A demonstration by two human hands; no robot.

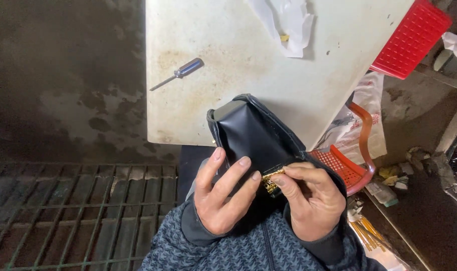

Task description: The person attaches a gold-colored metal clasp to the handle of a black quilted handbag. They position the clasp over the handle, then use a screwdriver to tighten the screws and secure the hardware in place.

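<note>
Black leather bag (248,133) held over near edge of stained white tabletop (248,60) | left hand (221,193) grip closed on bag's side | right hand (309,198) grip pinching small gold metal clasp (272,175) at bag's lower edge | blue-handled screwdriver (181,72) lying apart on tabletop

Stained white table (238,75), dark wet floor (63,75)

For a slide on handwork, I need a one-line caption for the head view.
Both hands, left hand and right hand, fit a gold metal clasp onto a black bag beside a screwdriver.
</note>
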